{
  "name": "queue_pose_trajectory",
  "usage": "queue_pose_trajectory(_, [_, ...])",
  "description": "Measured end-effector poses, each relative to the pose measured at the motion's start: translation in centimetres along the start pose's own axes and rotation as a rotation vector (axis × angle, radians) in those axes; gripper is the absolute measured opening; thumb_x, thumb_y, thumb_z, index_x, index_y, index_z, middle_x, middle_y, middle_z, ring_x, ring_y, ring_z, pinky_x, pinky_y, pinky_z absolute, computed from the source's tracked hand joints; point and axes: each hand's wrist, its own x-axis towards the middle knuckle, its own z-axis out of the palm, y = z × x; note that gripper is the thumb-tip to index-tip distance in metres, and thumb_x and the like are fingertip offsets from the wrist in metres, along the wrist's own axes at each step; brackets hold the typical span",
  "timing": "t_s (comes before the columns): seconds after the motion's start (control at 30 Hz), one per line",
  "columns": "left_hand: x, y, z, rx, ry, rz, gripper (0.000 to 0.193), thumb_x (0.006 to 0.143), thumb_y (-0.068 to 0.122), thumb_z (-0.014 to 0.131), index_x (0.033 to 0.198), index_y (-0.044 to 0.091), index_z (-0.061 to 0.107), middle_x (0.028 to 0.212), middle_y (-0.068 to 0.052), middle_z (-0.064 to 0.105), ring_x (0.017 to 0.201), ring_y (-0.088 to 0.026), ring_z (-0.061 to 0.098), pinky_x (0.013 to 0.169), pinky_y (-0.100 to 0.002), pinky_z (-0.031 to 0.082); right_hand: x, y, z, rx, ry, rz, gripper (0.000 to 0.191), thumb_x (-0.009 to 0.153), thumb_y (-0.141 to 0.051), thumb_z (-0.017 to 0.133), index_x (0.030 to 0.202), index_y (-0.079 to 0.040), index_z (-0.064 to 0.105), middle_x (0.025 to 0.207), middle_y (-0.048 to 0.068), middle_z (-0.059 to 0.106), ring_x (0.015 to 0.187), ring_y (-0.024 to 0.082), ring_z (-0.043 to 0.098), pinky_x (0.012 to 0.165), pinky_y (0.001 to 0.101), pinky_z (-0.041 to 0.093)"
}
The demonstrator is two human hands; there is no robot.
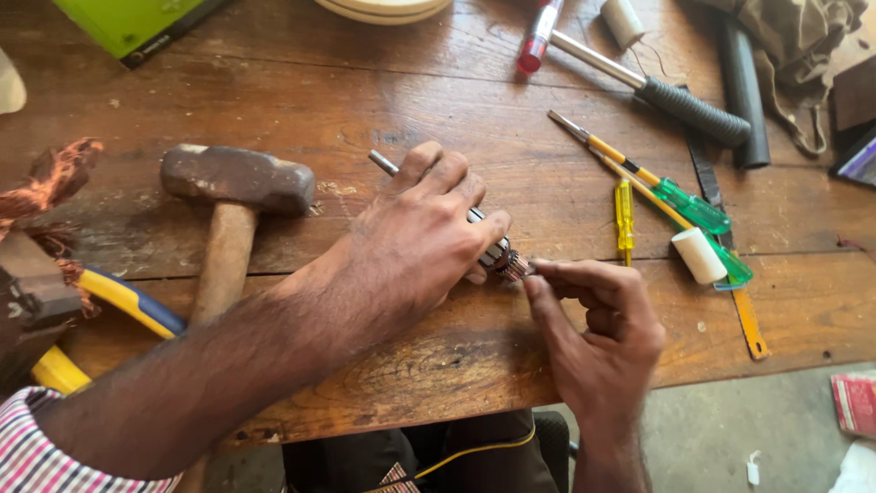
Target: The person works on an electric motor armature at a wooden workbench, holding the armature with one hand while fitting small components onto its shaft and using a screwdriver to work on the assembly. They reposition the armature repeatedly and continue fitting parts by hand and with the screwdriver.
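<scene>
1. A small motor armature [497, 256] lies on the wooden bench [438, 91] near its front edge, its steel shaft [383, 163] poking out up-left. The left hand [415, 239] is wrapped over its body, fingers curled tight around it.
2. The right hand [598, 338] pinches thumb and forefinger at the armature's finned copper end; it probably holds something fine there, but that is too small to tell.
3. Risk: a slip of the pinch could nick or bend the fine copper segments.
4. Risk: the round body could roll if the left grip loosens.
5. The hammer [233, 196] sits just beside the left forearm; a nudge might shove it.
6. The screwdrivers [675, 196] lie well apart to the right.
</scene>
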Motion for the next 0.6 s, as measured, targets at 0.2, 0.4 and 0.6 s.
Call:
queue_pose_trajectory(0.2, [-0.2,0.3,-0.3,-0.032,0.007,0.011,0.054,0.081,0.036,0.075,0.121,0.001,0.066,0.118,-0.022,0.067,0.126,-0.033,0.052,0.115,-0.055,0.025,1.0,-0.4,-0.4,-0.066,-0.112,-0.004,0.023,0.088,0.010,0.076,0.110,0.004,0.073,0.110,0.012,0.075,0.103,0.014,0.071,0.090,0.0262,0.058])
queue_pose_trajectory(0.4, [0.2,0.0,-0.4,0.047,0.004,0.033,0.049,0.080,0.027,0.074,0.122,0.003,0.066,0.118,-0.020,0.066,0.126,-0.032,0.052,0.113,-0.052,0.028,1.4,-1.6,-0.7,-0.354,-0.135,-0.261,0.026,0.081,0.009,0.078,0.105,-0.001,0.076,0.114,0.011,0.075,0.107,0.021,0.073,0.095,0.0325,0.059])
queue_pose_trajectory(0.6, [0.4,-0.1,-0.2,0.048,0.020,0.033,0.052,0.078,0.035,0.073,0.119,0.003,0.066,0.118,-0.020,0.066,0.126,-0.033,0.051,0.112,-0.051,0.027,0.6,-2.4,-0.4,-0.555,-0.124,-0.413,0.028,0.078,0.007,0.080,0.104,-0.002,0.076,0.115,0.011,0.075,0.106,0.026,0.073,0.094,0.0352,0.058])
